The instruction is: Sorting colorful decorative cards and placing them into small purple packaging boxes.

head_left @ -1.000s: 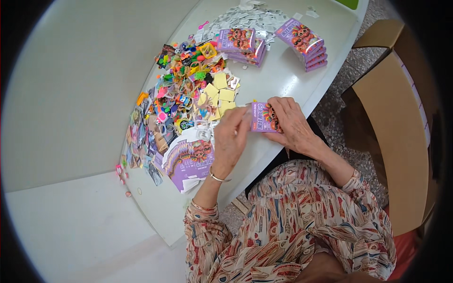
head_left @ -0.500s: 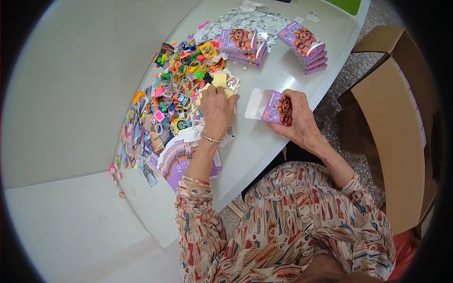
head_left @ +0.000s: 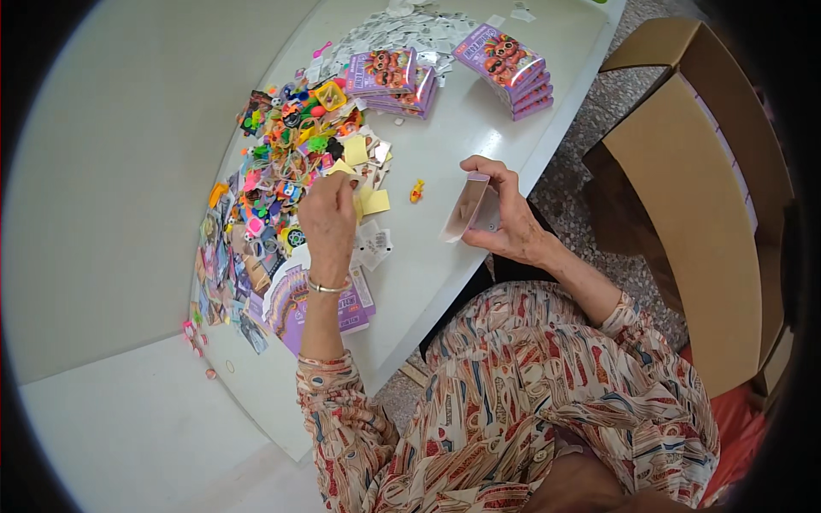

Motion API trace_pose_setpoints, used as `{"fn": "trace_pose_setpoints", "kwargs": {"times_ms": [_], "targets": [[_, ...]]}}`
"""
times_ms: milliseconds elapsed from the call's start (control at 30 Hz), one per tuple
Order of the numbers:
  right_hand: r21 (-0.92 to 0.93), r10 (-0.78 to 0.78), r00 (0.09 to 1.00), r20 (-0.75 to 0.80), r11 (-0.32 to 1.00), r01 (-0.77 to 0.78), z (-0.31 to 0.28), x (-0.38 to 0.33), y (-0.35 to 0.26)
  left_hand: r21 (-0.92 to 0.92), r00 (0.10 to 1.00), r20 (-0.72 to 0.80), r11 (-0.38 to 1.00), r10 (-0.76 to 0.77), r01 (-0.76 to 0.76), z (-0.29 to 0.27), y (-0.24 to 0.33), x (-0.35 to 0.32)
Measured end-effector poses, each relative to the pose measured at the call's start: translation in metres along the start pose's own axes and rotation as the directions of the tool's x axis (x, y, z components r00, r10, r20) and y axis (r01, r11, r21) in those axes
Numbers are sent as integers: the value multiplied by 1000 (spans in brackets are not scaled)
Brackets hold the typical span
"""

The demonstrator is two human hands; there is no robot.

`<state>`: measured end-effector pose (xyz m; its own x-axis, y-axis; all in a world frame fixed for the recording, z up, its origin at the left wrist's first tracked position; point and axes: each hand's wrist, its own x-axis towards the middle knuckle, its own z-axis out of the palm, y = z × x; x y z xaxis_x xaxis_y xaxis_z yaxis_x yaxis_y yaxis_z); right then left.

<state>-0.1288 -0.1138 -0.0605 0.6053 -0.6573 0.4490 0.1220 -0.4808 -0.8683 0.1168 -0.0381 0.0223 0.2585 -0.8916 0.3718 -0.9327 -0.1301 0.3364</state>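
Observation:
My right hand (head_left: 513,224) grips a small purple carton (head_left: 470,208) by its sides, its mouth turned toward me and the pale inside showing. On the table to the left of the carton lies a tiny orange-yellow toy (head_left: 416,191). My left hand (head_left: 328,214) is over the near edge of the mixed pile, thumb and fingers pinched together; what they hold, if anything, is too small to make out. Yellow paper squares (head_left: 375,201) and small cards lie beside its fingertips. A clear printed sachet (head_left: 373,245) rests near its wrist.
A heap of small colourful toys (head_left: 291,145) spreads along the far left. Purple boxes stand in a shorter stack (head_left: 382,71) and a taller one (head_left: 500,58). White packets (head_left: 402,38) lie behind. Flattened purple cartons (head_left: 329,312) fan out near my left forearm. A big cardboard box (head_left: 693,214) stands right.
The carton has been tipped in my right hand, so its open end now shows. The orange-yellow toy has come into sight on the table. My left fingers have lifted and pinched together.

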Motion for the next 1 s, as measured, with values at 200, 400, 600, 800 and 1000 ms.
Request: {"fn": "trace_pose_setpoints", "kwargs": {"times_ms": [200,400,600,800,1000], "targets": [[-17,-108,994,0,994,108,2,0,2,-75,974,-221,997,-47,31,-36,57,-17],[-53,-150,988,-46,988,147,3,-6,12,-71,904,-378,967,200,-244,-56,103,-42],[-123,-188,981,-50,976,180,10,-9,2,-224,920,-280,913,274,-340,-67,124,-58],[-205,28,995,-91,978,-46,21,-17,-14,-6,900,-206,919,385,-394,-22,119,-51],[-259,57,992,-109,962,-84,16,-10,-20,-143,935,-243,944,259,-299,-27,109,-43]]}}
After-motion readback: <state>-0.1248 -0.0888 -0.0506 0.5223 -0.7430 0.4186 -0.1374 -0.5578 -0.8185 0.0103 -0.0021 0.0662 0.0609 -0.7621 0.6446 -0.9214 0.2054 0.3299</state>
